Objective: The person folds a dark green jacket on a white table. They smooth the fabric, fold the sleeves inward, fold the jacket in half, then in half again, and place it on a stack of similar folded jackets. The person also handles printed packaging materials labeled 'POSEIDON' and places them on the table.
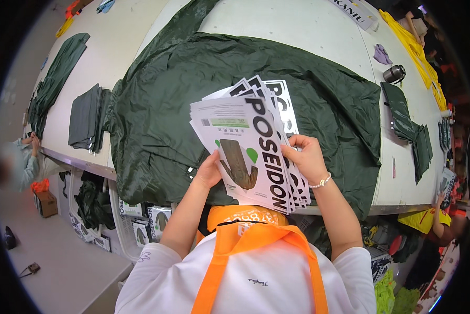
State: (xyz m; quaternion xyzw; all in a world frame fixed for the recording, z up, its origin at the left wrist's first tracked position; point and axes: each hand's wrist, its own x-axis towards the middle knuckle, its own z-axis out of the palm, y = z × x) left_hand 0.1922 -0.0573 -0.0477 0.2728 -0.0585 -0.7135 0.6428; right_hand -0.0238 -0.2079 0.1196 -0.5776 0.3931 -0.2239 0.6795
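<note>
A fanned bundle of printed paper inserts is held between my hands above the table's near edge. The top one shows a dark green raincoat, green blobs and large black lettering. My left hand grips the bundle's left side, its fingers partly hidden behind the paper. On the right side, my right hand pinches the sheets between thumb and fingers. Beneath lies a dark green raincoat, spread wide and wrinkled. One more insert shows just beyond the bundle; whether it rests on the raincoat, I cannot tell.
Folded dark green garments are stacked to the left, others to the right. A dark metal flask and a purple cloth sit at the far right. White baskets hang below the edge. Other people work at both sides.
</note>
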